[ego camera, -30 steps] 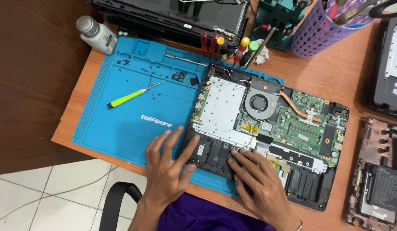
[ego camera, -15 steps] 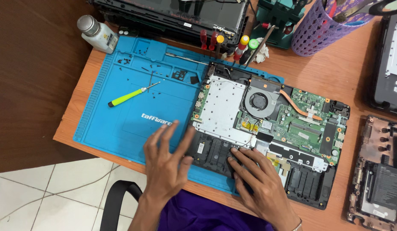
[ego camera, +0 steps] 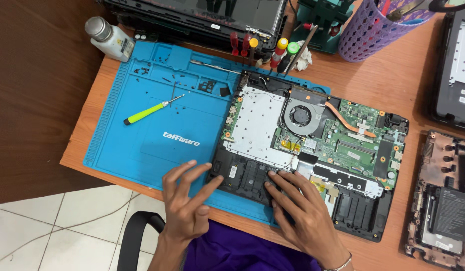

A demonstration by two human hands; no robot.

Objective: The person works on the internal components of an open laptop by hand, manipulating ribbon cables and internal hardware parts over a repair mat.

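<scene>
Opened laptop [ego camera: 312, 150] lying at worktop's [ego camera: 393, 80] front edge; right hand [ego camera: 300, 213] pressing battery bay, fingers flat, grasping nothing; left hand [ego camera: 190, 200] hovering, fingers splayed, empty. Advisable: pressing evenly, avoiding ribbon cable.

Electronics repair workshop. Evidence: wooden bench [ego camera: 393, 80] with blue repair mat [ego camera: 142, 145]; opened laptop [ego camera: 312, 150], board and fan [ego camera: 298, 115] exposed; loose screws [ego camera: 157, 75] on the mat; green screwdriver [ego camera: 149, 111]; more screwdrivers [ego camera: 262, 50] in a row; purple tool basket [ego camera: 367, 30]; other stripped laptops [ego camera: 443, 200] at the bench edges; tiled floor [ego camera: 52, 231].
</scene>
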